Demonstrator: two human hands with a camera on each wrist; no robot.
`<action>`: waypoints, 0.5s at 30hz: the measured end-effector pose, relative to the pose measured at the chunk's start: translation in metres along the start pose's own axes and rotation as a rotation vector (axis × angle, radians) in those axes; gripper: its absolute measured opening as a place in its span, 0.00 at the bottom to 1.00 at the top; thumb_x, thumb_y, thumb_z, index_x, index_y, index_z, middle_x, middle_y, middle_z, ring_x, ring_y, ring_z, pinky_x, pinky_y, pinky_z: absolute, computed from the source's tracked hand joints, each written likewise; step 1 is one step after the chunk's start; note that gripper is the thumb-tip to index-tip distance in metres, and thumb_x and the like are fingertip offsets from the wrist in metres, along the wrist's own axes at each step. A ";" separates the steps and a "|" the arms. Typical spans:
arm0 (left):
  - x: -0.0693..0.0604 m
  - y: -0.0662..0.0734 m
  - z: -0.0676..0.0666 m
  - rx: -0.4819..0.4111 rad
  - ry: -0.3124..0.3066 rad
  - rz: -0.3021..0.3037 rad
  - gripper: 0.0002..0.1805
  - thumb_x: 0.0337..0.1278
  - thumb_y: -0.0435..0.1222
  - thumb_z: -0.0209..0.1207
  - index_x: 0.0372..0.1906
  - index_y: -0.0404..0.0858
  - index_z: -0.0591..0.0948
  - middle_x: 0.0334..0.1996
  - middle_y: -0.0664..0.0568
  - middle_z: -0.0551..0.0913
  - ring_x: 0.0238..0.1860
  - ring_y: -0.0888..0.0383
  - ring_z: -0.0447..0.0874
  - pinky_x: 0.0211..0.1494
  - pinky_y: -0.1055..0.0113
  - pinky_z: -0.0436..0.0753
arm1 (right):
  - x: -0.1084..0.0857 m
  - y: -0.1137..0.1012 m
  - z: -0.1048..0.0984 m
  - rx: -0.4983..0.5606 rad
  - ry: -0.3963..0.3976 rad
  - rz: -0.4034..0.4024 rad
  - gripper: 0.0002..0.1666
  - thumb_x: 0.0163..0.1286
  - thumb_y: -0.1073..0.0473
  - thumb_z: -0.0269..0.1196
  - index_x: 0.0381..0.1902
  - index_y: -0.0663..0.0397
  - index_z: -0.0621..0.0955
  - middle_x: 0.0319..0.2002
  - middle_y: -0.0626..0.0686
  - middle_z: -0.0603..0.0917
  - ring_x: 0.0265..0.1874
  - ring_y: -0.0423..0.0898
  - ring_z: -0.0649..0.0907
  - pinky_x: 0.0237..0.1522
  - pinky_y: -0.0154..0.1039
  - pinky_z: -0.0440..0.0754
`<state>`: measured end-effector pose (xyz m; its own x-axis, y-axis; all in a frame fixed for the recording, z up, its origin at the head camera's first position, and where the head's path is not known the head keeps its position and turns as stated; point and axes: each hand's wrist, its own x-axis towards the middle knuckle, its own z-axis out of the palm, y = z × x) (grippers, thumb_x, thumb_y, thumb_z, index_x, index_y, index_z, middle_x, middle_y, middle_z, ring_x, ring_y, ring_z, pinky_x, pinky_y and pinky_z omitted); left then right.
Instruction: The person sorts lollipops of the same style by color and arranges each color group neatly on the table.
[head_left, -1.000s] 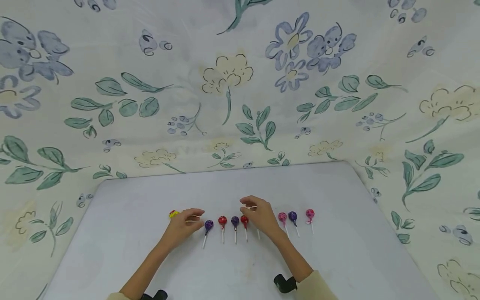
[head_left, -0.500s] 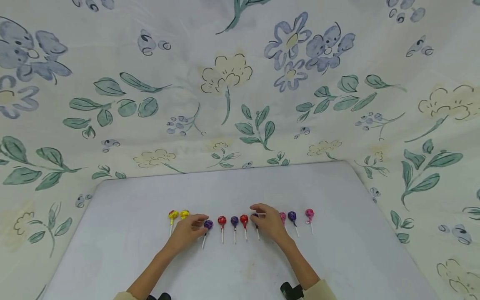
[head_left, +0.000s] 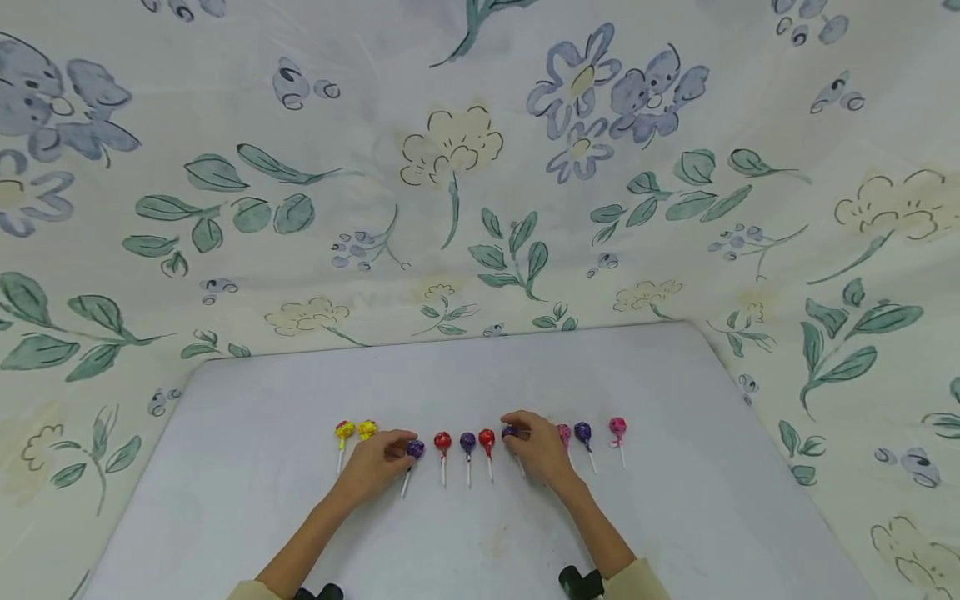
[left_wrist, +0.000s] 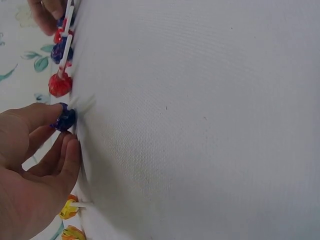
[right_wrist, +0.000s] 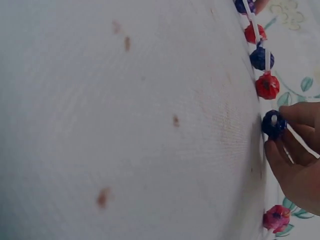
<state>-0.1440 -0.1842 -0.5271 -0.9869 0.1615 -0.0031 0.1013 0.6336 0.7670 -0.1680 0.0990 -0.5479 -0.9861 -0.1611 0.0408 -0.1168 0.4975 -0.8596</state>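
10 lollipops [head_left: 468, 442] run in a row across the white desk [head_left: 450, 383]: 2 yellow, 2 red, 4 purple, 2 pink. The fingers of the left hand [head_left: 375, 464] pinch the leftmost purple head; those of the right hand [head_left: 542, 452] pinch the 3rd, between red and pink. Brown marks [right_wrist: 102, 198] speckle the desk; floral cloth [head_left: 345, 125] hangs behind.

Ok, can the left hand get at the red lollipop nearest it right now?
Probably yes: the red lollipop lies close by with nothing on it, and the right hand is farther off. But the left hand holds a purple lollipop, which lies between them and would likely need releasing first.
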 end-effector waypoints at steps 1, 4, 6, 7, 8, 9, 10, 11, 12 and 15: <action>0.000 0.000 0.000 -0.002 -0.001 -0.003 0.16 0.56 0.24 0.67 0.50 0.31 0.83 0.41 0.47 0.85 0.40 0.54 0.83 0.47 0.60 0.84 | 0.000 0.000 0.000 -0.003 -0.001 0.007 0.15 0.69 0.68 0.64 0.52 0.56 0.84 0.50 0.55 0.85 0.51 0.52 0.83 0.54 0.44 0.81; 0.000 0.001 0.000 -0.015 -0.005 -0.016 0.15 0.57 0.25 0.66 0.49 0.31 0.83 0.40 0.48 0.85 0.40 0.54 0.83 0.46 0.61 0.84 | 0.001 0.001 -0.001 -0.003 -0.002 0.010 0.14 0.69 0.68 0.64 0.52 0.57 0.83 0.49 0.55 0.85 0.51 0.52 0.83 0.54 0.44 0.81; 0.000 0.002 0.000 -0.024 -0.003 -0.024 0.14 0.57 0.25 0.66 0.49 0.31 0.83 0.40 0.48 0.85 0.40 0.55 0.83 0.46 0.61 0.84 | 0.001 0.002 -0.001 0.003 -0.007 0.010 0.14 0.68 0.68 0.64 0.52 0.57 0.84 0.49 0.55 0.85 0.51 0.51 0.83 0.53 0.44 0.81; 0.000 0.002 0.000 -0.026 0.000 -0.025 0.14 0.57 0.25 0.66 0.49 0.31 0.83 0.40 0.48 0.85 0.40 0.55 0.83 0.46 0.61 0.84 | 0.001 0.002 -0.001 0.005 -0.009 0.003 0.14 0.68 0.68 0.64 0.51 0.58 0.84 0.48 0.55 0.85 0.50 0.52 0.84 0.53 0.44 0.82; 0.001 0.001 0.000 -0.027 0.001 -0.026 0.13 0.57 0.25 0.66 0.48 0.31 0.83 0.39 0.48 0.85 0.40 0.55 0.83 0.46 0.61 0.84 | 0.001 0.002 -0.001 0.008 -0.010 0.006 0.14 0.68 0.68 0.65 0.51 0.58 0.84 0.48 0.55 0.85 0.50 0.52 0.84 0.52 0.44 0.82; 0.001 0.001 0.001 -0.029 0.003 -0.027 0.13 0.57 0.25 0.66 0.48 0.31 0.83 0.39 0.48 0.85 0.39 0.55 0.83 0.46 0.61 0.84 | 0.002 0.003 -0.001 0.009 -0.011 0.008 0.14 0.68 0.68 0.65 0.51 0.58 0.84 0.48 0.55 0.85 0.49 0.51 0.84 0.52 0.44 0.82; 0.001 0.001 0.001 -0.028 0.005 -0.026 0.13 0.57 0.25 0.66 0.48 0.31 0.84 0.39 0.49 0.85 0.39 0.55 0.83 0.46 0.62 0.84 | 0.002 0.003 -0.002 0.010 -0.012 0.011 0.14 0.68 0.68 0.65 0.50 0.58 0.84 0.47 0.54 0.86 0.49 0.51 0.84 0.52 0.44 0.82; 0.001 0.001 0.001 -0.027 0.007 -0.026 0.12 0.57 0.25 0.66 0.47 0.32 0.84 0.39 0.49 0.85 0.39 0.55 0.83 0.46 0.62 0.84 | 0.002 0.003 -0.002 0.010 -0.012 0.012 0.14 0.68 0.68 0.65 0.50 0.57 0.84 0.47 0.54 0.86 0.48 0.51 0.84 0.52 0.44 0.82; 0.001 0.001 0.001 -0.024 0.009 -0.026 0.12 0.57 0.25 0.66 0.46 0.32 0.84 0.39 0.49 0.85 0.39 0.55 0.83 0.46 0.62 0.84 | 0.002 0.003 -0.002 0.008 -0.011 0.014 0.13 0.68 0.68 0.65 0.50 0.57 0.84 0.47 0.54 0.86 0.48 0.51 0.84 0.52 0.44 0.82; 0.001 0.000 0.002 -0.020 0.009 -0.030 0.11 0.57 0.25 0.66 0.45 0.33 0.83 0.39 0.50 0.85 0.39 0.55 0.83 0.46 0.62 0.84 | 0.002 0.003 -0.002 0.005 -0.006 0.020 0.13 0.68 0.67 0.65 0.50 0.57 0.84 0.46 0.53 0.86 0.47 0.50 0.84 0.51 0.44 0.82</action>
<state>-0.1443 -0.1827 -0.5284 -0.9905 0.1359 -0.0209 0.0691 0.6230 0.7791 -0.1706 0.1021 -0.5497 -0.9875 -0.1566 0.0203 -0.0964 0.4961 -0.8629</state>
